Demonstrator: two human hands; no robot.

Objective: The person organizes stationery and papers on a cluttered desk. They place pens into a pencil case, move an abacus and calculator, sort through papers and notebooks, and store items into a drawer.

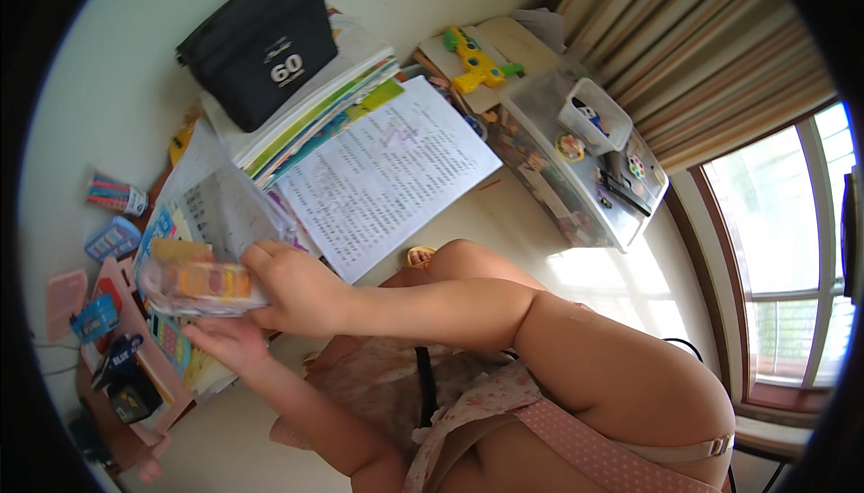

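Observation:
My right hand (292,288) is closed on one end of a clear plastic container (202,288) with yellow and orange things inside. The container is blurred, so what it contains cannot be made out. Just below it is my left hand (229,345), its fingers stretched out toward the container's underside. Whether those fingers touch the plastic cannot be told. Behind the container lie a sheet of clear film or paper (225,210) and a blue booklet (162,232), partly covered by it.
A stack of books (315,138) bears a black bag (270,52) and printed sheets (387,169). Pink desk organisers (126,300) stand at the left. To the right are a clear storage bin (558,192), a yellow toy gun (477,63) and a curtain (702,52).

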